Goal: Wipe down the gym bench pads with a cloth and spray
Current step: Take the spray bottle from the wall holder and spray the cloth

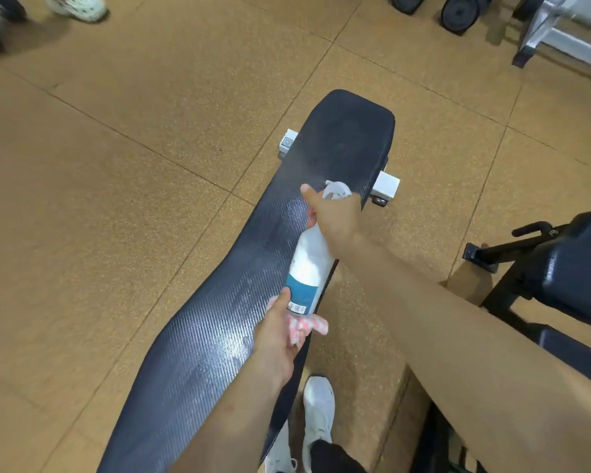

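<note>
Right hand [335,216]: arm extended toward 12 o'clock, clenched around the neck of a white spray bottle [309,268], forefinger at the trigger. Left hand [280,332]: thumb against the bottle's base, fingers gripping a pink-and-white cloth [307,326]. Bottle contents: cannot tell. Both over the dark bench pad [219,319], mid-length.
</note>
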The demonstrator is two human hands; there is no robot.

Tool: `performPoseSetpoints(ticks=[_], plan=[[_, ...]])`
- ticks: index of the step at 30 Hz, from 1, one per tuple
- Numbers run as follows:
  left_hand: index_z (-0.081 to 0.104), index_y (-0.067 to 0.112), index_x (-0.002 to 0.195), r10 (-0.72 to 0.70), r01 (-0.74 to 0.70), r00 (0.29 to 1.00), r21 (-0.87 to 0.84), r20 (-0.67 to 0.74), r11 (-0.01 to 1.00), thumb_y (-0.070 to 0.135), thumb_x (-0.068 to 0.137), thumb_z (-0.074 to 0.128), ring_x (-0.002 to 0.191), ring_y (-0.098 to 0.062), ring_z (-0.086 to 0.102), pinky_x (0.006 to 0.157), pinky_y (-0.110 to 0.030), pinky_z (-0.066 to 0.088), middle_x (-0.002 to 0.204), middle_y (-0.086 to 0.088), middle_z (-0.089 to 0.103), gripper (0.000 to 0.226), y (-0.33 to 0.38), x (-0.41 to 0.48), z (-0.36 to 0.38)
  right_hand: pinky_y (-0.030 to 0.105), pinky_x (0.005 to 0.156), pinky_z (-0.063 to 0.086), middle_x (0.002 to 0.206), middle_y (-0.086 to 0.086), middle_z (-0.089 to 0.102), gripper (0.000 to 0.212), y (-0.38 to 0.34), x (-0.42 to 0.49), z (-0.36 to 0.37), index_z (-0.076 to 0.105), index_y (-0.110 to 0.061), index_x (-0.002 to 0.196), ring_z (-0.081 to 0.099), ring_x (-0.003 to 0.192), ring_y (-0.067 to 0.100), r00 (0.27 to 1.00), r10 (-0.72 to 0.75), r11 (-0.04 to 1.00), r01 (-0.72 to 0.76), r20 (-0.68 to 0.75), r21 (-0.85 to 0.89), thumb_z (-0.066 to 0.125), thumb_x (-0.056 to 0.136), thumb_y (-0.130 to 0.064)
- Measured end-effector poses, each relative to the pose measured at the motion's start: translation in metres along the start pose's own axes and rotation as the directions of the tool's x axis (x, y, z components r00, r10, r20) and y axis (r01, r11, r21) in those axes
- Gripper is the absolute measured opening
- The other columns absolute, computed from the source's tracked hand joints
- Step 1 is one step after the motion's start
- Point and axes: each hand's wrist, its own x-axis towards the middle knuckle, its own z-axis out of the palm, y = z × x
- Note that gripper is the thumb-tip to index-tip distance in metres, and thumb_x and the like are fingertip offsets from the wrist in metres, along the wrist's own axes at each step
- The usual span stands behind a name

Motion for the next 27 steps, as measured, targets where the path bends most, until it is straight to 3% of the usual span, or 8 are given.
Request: performPoseSetpoints(ticks=[5, 9, 13, 16, 20, 22, 25, 27], plan=[[0.057, 0.005, 0.132, -0.006, 0.008, 0.998, 0.019, -0.057, 1.000, 0.053, 0.099, 0.054, 0.088, -0.031, 0.074, 0.119, -0.045, 0.037, 0.102, -0.028, 0.059, 0.058, -0.026, -0.025, -0.033, 0.020, 0.048, 0.050, 0.068, 0.004, 0.062, 0.025, 0.031, -0.033, 0.010, 0.063, -0.007, 0.085, 0.057, 0.044, 0.010, 0.993, -0.019, 0.999, 0.016, 0.115, 0.028, 0.083, 0.083, -0.023], [0.058, 0.008, 0.130, -0.054, 0.049, 0.991, -0.040, -0.121, 0.998, 0.052, 0.103, 0.050, 0.087, -0.024, 0.074, 0.120, -0.039, 0.036, 0.084, -0.024, 0.074, 0.052, -0.040, -0.051, -0.056, 0.018, 0.047, 0.048, 0.066, 0.003, 0.063, 0.028, 0.055, -0.065, 0.023, 0.062, -0.008, 0.082, 0.056, 0.042, 0.010, 0.993, -0.003, 1.000, 0.004, 0.116, -0.002, 0.081, 0.084, -0.028], [0.058, 0.006, 0.132, -0.056, 0.054, 0.998, -0.064, -0.041, 0.996, 0.053, 0.104, 0.045, 0.087, -0.025, 0.075, 0.122, -0.040, 0.032, 0.089, -0.026, 0.066, 0.056, -0.061, -0.074, -0.089, 0.019, 0.047, 0.047, 0.058, 0.007, 0.060, 0.036, 0.072, -0.105, 0.042, 0.056, -0.008, 0.072, 0.053, 0.041, 0.013, 0.989, -0.025, 0.999, 0.029, 0.146, -0.027, 0.081, 0.084, -0.031], [0.066, 0.003, 0.122, -0.067, 0.066, 0.998, -0.060, -0.012, 0.996, 0.052, 0.103, 0.048, 0.091, -0.026, 0.074, 0.117, -0.043, 0.041, 0.093, -0.024, 0.069, 0.055, -0.073, -0.094, -0.124, 0.026, 0.053, 0.052, 0.064, 0.005, 0.062, 0.031, 0.087, -0.141, 0.059, 0.060, -0.011, 0.073, 0.058, 0.047, 0.018, 0.980, -0.081, 0.993, 0.094, 0.181, -0.067, 0.086, 0.079, -0.028], [0.057, 0.005, 0.135, -0.089, 0.088, 0.995, -0.027, -0.045, 0.996, 0.054, 0.098, 0.056, 0.093, -0.030, 0.073, 0.089, -0.036, 0.055, 0.108, -0.027, 0.072, 0.061, -0.084, -0.129, -0.183, 0.026, 0.051, 0.051, 0.069, 0.006, 0.062, 0.024, 0.116, -0.203, 0.087, 0.064, -0.009, 0.079, 0.055, 0.047, 0.016, 0.987, -0.110, 0.993, 0.114, 0.117, -0.029, 0.085, 0.080, -0.021], [0.046, -0.005, 0.143, -0.100, 0.100, 0.995, -0.007, -0.027, 0.995, 0.052, 0.101, 0.051, 0.088, -0.032, 0.073, 0.098, -0.040, 0.052, 0.095, -0.028, 0.071, 0.071, -0.094, -0.148, -0.218, 0.022, 0.046, 0.047, 0.070, 0.011, 0.062, 0.026, 0.133, -0.239, 0.101, 0.063, -0.005, 0.081, 0.053, 0.043, 0.012, 0.997, -0.074, 0.997, 0.074, 0.036, -0.008, 0.083, 0.083, -0.023], [0.050, 0.002, 0.141, -0.142, 0.142, 0.988, -0.005, -0.064, 0.990, 0.050, 0.101, 0.056, 0.122, -0.035, 0.063, 0.110, -0.045, 0.047, 0.131, -0.026, 0.065, 0.063, -0.109, -0.173, -0.272, 0.018, 0.043, 0.047, 0.076, 0.014, 0.066, 0.033, 0.161, -0.290, 0.121, 0.065, -0.002, 0.091, 0.055, 0.042, 0.008, 0.999, 0.009, 1.000, -0.010, -0.037, -0.016, 0.082, 0.083, -0.030], [0.053, 0.009, 0.139, -0.184, 0.188, 0.976, 0.028, -0.119, 0.982, 0.050, 0.100, 0.058, 0.125, -0.031, 0.062, 0.105, -0.041, 0.049, 0.137, -0.022, 0.062, 0.056, -0.118, -0.188, -0.301, 0.021, 0.048, 0.050, 0.077, 0.010, 0.069, 0.031, 0.182, -0.319, 0.131, 0.066, -0.007, 0.084, 0.058, 0.046, 0.011, 0.999, -0.005, 0.998, 0.003, -0.034, -0.061, 0.083, 0.082, -0.033]])
